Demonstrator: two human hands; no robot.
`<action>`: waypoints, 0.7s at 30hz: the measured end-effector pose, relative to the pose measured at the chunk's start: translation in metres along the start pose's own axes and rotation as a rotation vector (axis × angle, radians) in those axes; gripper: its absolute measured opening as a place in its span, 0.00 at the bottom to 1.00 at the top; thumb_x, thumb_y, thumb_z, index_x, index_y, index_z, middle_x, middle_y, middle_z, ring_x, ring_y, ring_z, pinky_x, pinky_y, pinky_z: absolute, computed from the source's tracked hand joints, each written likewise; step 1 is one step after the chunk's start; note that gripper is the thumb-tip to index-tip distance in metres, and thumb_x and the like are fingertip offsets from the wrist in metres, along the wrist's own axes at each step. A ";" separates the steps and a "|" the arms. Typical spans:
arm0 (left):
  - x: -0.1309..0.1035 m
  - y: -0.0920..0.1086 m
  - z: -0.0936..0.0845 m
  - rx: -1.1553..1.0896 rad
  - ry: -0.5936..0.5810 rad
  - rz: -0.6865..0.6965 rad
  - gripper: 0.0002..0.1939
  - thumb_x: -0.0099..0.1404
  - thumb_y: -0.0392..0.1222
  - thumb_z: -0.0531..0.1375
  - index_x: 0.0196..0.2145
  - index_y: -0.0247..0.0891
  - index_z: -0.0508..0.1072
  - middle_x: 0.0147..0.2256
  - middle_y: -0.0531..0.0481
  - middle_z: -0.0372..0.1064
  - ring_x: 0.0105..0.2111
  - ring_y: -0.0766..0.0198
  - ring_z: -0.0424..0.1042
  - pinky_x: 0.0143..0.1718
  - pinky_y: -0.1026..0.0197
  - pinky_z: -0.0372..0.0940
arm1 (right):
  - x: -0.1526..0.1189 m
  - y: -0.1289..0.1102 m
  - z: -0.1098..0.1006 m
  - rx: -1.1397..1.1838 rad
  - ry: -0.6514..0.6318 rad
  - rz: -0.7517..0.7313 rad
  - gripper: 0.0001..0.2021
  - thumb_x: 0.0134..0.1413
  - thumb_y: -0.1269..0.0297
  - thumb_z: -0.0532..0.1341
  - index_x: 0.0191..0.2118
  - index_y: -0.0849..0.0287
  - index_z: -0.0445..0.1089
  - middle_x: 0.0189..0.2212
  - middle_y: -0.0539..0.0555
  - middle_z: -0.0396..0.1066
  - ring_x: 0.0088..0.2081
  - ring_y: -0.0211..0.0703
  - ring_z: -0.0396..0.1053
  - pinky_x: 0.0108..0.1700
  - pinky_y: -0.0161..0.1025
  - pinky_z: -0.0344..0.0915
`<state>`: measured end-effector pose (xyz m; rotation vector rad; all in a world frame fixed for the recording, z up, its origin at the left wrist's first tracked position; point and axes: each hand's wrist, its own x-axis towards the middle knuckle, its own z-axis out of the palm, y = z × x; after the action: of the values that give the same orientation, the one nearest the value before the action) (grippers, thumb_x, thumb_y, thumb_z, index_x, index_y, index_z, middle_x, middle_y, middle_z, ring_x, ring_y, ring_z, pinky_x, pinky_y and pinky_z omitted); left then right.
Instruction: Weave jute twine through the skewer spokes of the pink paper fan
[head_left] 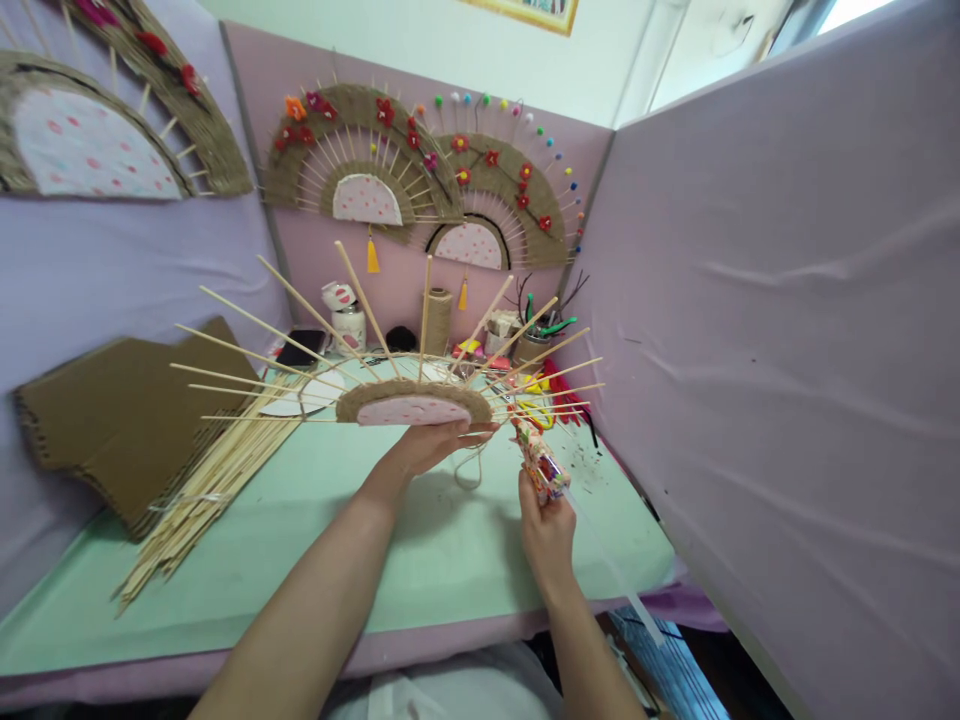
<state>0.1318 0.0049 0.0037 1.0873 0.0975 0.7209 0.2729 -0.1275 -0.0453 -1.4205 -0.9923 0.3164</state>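
Observation:
My left hand holds up a half-round fan piece from below, its fingers along the straight lower edge. The piece has a white centre with pink dots and a twine-wrapped border, and several thin wooden sticks radiate from its curved side. My right hand is closed around a glue gun with a colourful pattern. Its nozzle is close to the right end of the twine border; whether it touches is unclear. A clear glue stick trails from the gun's back. A loop of twine hangs below the piece.
On the left lie a bundle of wooden sticks and brown cardboard. Behind stand a twine spool, a jar and a tool cup; yellow scissors lie at right. Finished-looking fans hang on the back panel.

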 end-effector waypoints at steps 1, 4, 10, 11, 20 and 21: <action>0.000 0.000 0.000 -0.005 -0.001 0.008 0.06 0.53 0.40 0.65 0.27 0.35 0.77 0.38 0.42 0.75 0.51 0.48 0.65 0.55 0.44 0.52 | 0.000 0.000 0.000 -0.015 -0.002 -0.005 0.21 0.53 0.54 0.56 0.47 0.65 0.68 0.43 0.62 0.72 0.46 0.53 0.68 0.49 0.46 0.61; 0.000 -0.001 0.000 -0.006 -0.009 0.029 0.05 0.53 0.39 0.65 0.26 0.35 0.77 0.38 0.43 0.75 0.50 0.48 0.66 0.55 0.44 0.52 | 0.000 0.001 -0.001 -0.044 -0.009 -0.009 0.22 0.53 0.54 0.56 0.47 0.66 0.68 0.42 0.62 0.72 0.44 0.52 0.68 0.47 0.44 0.62; 0.000 -0.002 -0.001 0.051 0.001 0.004 0.07 0.54 0.42 0.64 0.29 0.35 0.78 0.42 0.41 0.73 0.51 0.48 0.65 0.55 0.44 0.52 | 0.001 0.002 -0.001 -0.074 -0.006 -0.025 0.23 0.53 0.53 0.56 0.47 0.67 0.69 0.41 0.62 0.73 0.43 0.52 0.68 0.45 0.43 0.62; 0.000 -0.002 -0.001 0.053 0.000 0.004 0.07 0.55 0.42 0.64 0.29 0.35 0.78 0.42 0.41 0.73 0.51 0.48 0.65 0.55 0.44 0.52 | 0.001 0.002 -0.001 -0.079 -0.013 -0.028 0.22 0.53 0.53 0.55 0.47 0.67 0.69 0.41 0.62 0.73 0.44 0.52 0.68 0.45 0.43 0.62; 0.000 -0.002 0.000 -0.002 -0.031 0.041 0.05 0.55 0.38 0.64 0.28 0.35 0.77 0.38 0.44 0.75 0.50 0.50 0.66 0.54 0.44 0.52 | 0.001 0.003 0.000 -0.075 -0.005 0.001 0.21 0.53 0.53 0.56 0.45 0.66 0.69 0.40 0.61 0.73 0.43 0.51 0.69 0.46 0.43 0.62; 0.000 -0.002 0.000 -0.002 -0.027 0.041 0.05 0.55 0.38 0.64 0.28 0.35 0.77 0.38 0.44 0.75 0.50 0.49 0.66 0.54 0.44 0.52 | 0.001 0.003 0.000 -0.078 -0.005 -0.003 0.21 0.53 0.54 0.56 0.46 0.66 0.69 0.40 0.61 0.73 0.43 0.51 0.69 0.46 0.43 0.62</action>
<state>0.1329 0.0042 0.0022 1.0991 0.0515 0.7431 0.2748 -0.1262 -0.0479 -1.4891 -1.0203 0.2821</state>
